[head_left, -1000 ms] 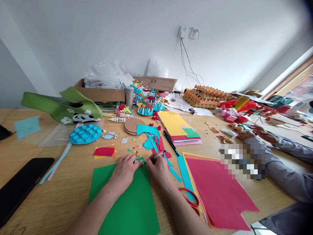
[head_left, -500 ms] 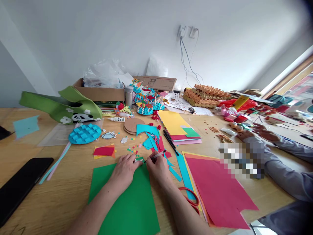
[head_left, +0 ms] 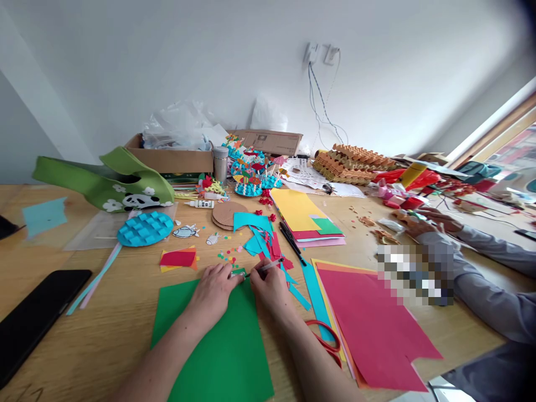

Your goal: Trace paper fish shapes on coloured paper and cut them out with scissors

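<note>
The light wooden bench (head_left: 96,312) is crowded — a black phone (head_left: 37,318), a green card sheet (head_left: 218,352), a stack of red paper (head_left: 372,329), a woven blue paper disc (head_left: 144,229), round cardboard pieces (head_left: 229,215) — with a panda-print green felt bag (head_left: 104,184) toward the back.

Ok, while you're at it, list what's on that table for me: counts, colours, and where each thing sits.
Card sheet: one, green, front centre
Small paper piece: one, green, at the card sheet's top edge
Thin tool: one, silvery, beside the small piece
Paper sheets: stack, red on top, front right
Scissors: one pair, red, beside that stack
Paper strips: many, teal and red, mid-table
Cardboard discs: stacked, brown, past the strips
Woven disc: one, blue, left
Felt bag: one, green with panda, far left
Phone: one, black, left edge
Cardboard box: one, brown, back
Co-worker's hands: two, grey sleeves, right
Left hand: on the small piece
Right hand: holding the tool
</note>
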Demonstrator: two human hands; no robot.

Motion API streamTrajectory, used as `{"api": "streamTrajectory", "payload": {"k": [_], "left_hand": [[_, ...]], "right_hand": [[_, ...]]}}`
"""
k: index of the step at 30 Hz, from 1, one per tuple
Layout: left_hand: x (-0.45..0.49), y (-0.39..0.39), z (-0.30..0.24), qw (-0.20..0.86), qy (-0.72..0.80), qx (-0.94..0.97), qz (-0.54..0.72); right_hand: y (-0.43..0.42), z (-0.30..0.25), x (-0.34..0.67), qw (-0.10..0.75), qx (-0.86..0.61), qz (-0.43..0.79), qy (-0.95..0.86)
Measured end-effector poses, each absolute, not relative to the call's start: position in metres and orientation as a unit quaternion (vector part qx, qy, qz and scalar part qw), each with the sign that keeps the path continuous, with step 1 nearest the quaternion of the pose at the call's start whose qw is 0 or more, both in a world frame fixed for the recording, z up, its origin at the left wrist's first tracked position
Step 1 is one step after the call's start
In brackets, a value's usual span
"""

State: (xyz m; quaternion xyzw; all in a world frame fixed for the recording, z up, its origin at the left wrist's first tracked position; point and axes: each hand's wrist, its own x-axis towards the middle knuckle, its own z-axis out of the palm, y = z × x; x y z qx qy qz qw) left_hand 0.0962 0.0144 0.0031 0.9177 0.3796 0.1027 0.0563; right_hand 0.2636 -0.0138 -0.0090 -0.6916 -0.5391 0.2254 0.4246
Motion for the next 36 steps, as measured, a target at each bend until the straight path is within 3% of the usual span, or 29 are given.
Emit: {"api": "streamTrajectory", "payload": {"k": [20, 30, 36], "left_hand": [[0.097, 0.014, 0.006, 0.055, 0.385, 0.917, 0.092], [0.090, 0.020, 0.003, 0.118, 0.374, 0.911, 0.129], [0.086, 0.024, 0.004, 0.147, 0.361, 0.908, 0.152]], "right_hand": [[-0.016, -0.004, 0.262, 0.412, -0.706, 0.210, -0.537], [-0.020, 0.001, 0.261, 0.522, -0.637, 0.245, -0.512], [-0.024, 0.000, 0.259, 0.516, -0.597, 0.277, -0.548]]}}
